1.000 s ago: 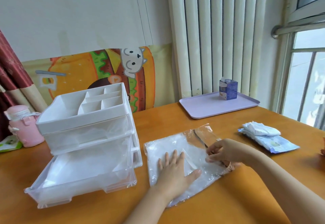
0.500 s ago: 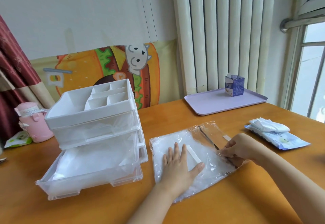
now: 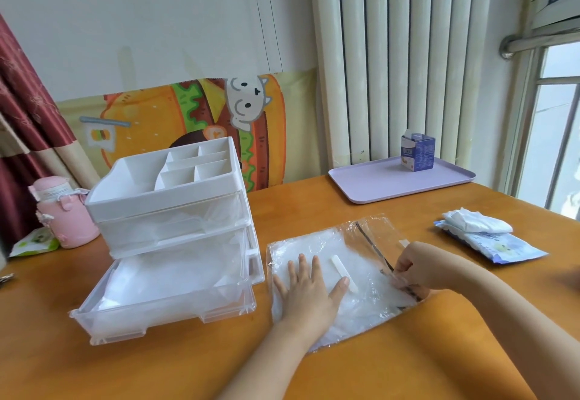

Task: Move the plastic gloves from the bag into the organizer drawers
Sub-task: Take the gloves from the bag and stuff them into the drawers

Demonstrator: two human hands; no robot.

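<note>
A clear plastic bag [image 3: 354, 249] full of thin white plastic gloves lies flat on the wooden table in front of me. My left hand [image 3: 309, 288] presses palm-down on the bag with fingers spread. My right hand [image 3: 417, 266] pinches the bag's right edge by its dark seal strip. To the left stands a white organizer [image 3: 175, 208] with a divided top tray. Its bottom drawer [image 3: 163, 296] is pulled out and holds thin clear plastic.
A lilac tray [image 3: 376, 186] with a small blue carton [image 3: 417, 153] sits at the back right. A wipes pack [image 3: 492, 242] lies to the right. A pink bottle [image 3: 64, 211] stands at the far left. Radiator and window lie behind.
My right hand has slid a little toward me along the bag's seal edge. My left hand stays pressed on the bag. The camera view has shifted slightly.
</note>
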